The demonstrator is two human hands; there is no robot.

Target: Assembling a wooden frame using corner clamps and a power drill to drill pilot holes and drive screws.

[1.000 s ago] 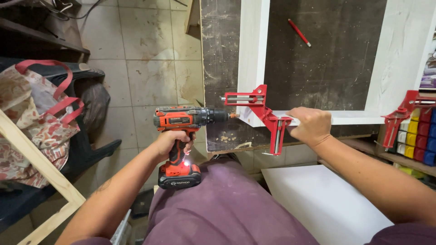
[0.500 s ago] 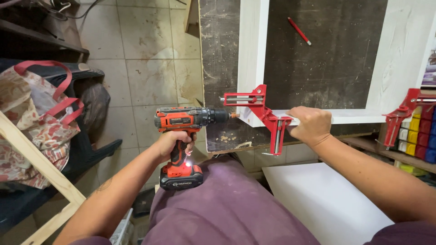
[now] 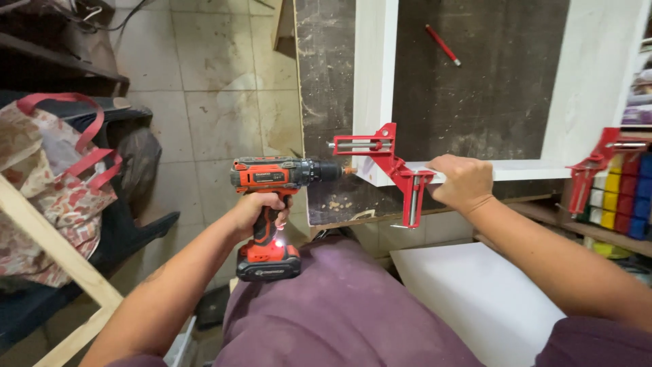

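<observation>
A: Left hand (image 3: 257,207)?

B: Wrapped tight around the handle of an orange-and-black cordless drill (image 3: 278,197). The drill is level, its chuck pointing right at the outer face of the white frame (image 3: 374,75), at the near left corner. A small light glows at the base of the handle, above the battery pack. Battery has a pale label strip; print too small to make out.

A: Right hand (image 3: 464,182)?

B: Laid over the frame's near rail, fingers curled down onto the board, pressing it. Just right of the red corner clamp (image 3: 397,166).

A: Clamp position?

B: Seated on the frame's near left corner, one arm along the left rail, one hanging down over the table edge. A second red corner clamp (image 3: 598,163) grips the near right corner.

A: Surroundings?

B: The frame lies on a dark, dusty worktable (image 3: 475,95), with a red pencil (image 3: 443,45) inside the frame, well apart from both hands. Far right, a shelf holds a row of small boxes (image 3: 621,197): yellow, red, blue. Left, a floral bag with red handles (image 3: 47,177) on a dark chair. A white panel (image 3: 482,299) sits below the right forearm.
</observation>
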